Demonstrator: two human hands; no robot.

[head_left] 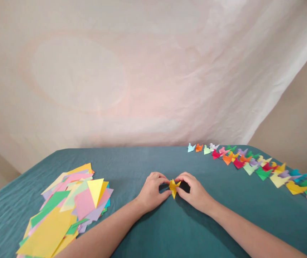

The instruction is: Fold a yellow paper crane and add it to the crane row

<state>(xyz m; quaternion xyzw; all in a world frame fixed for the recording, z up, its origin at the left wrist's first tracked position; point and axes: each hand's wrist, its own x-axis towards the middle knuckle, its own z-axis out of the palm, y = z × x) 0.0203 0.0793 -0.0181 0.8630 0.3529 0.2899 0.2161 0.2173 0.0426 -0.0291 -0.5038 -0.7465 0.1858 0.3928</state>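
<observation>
A small yellow origami bird [174, 187] is held between my two hands, in the middle of the view and just above the cloth. My left hand [153, 191] pinches its left side between thumb and fingers. From the other side, my right hand [193, 191] pinches the bird's right edge with thumb and forefinger. Its pointed lower tip faces me, and small peaks stick up at the top. The fingertips cover parts of both sides.
A loose heap of coloured paper sheets [55, 225] lies at the left. Along the table's right side stand several folded paper birds [263, 173] in rows. A blue-green cloth [132, 161] covers the table, and a pale sheet [153, 71] hangs behind it.
</observation>
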